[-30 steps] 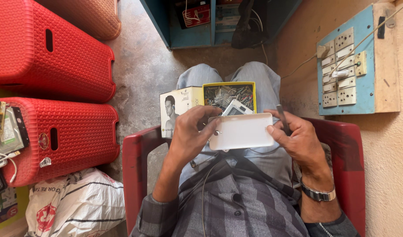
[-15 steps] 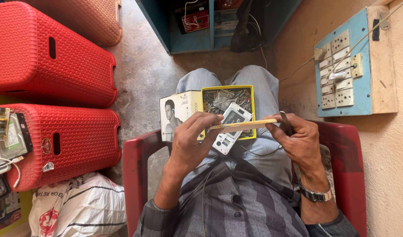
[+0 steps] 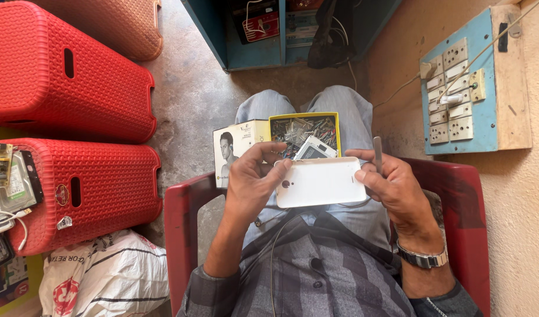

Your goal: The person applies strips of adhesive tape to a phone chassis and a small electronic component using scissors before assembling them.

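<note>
Two red woven plastic stools (image 3: 70,76) lay on their sides on the concrete floor (image 3: 193,100) to your left, with a white plastic bag (image 3: 105,276) below them. You sat in a red plastic chair (image 3: 181,235), and a blue switchboard (image 3: 463,94) hung on the wall at your right. A small yellow-rimmed box (image 3: 304,126) of tiny parts rested on your lap, its open lid (image 3: 237,147) folded out to the left, and a small grey-and-white device (image 3: 316,147) lay inside it. Over your lap, just nearer you than the box, you held a white phone back cover (image 3: 319,182) flat, its outer face up. Your left hand (image 3: 252,185) grasped its left edge, thumb on top. Your right hand (image 3: 392,185) gripped its right edge, and the same hand also pinched a thin grey tool (image 3: 378,154) that stood upright. A wristwatch (image 3: 422,258) sat on your right wrist.
</note>
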